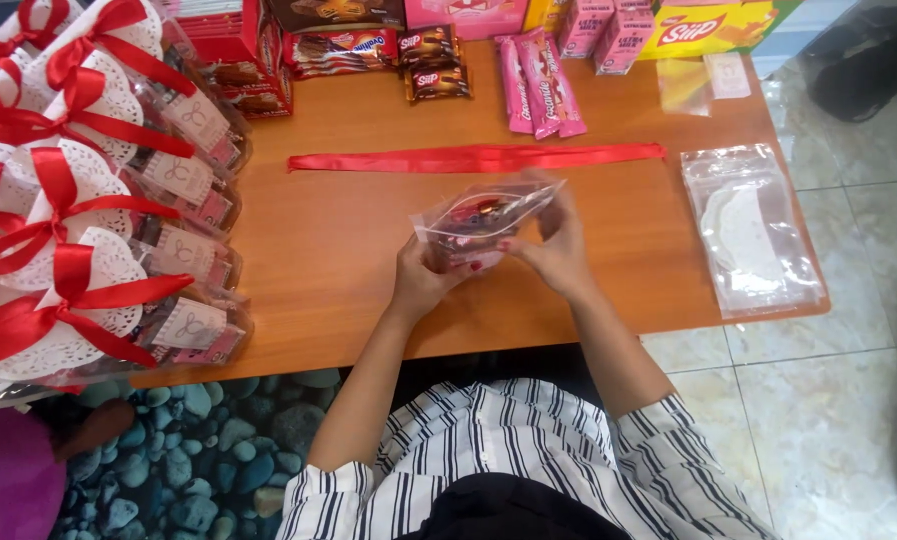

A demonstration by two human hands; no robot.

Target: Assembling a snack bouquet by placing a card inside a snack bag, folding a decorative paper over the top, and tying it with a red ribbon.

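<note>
Both hands gripped a clear bag of snacks (484, 222) just above the wooden table (339, 270), the left hand (424, 280) clasping its lower end, the right hand (559, 250) pinching its side. It looked filled but not yet tied: beyond it a red ribbon (474, 158) lay loose. Many ribboned finished packs (99, 200) were piled at the left, and empty bags (754, 230) waited at the right.

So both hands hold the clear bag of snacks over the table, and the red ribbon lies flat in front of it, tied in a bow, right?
Not tied: in the head view the ribbon lies stretched out straight. Both hands do hold the bag.
</note>
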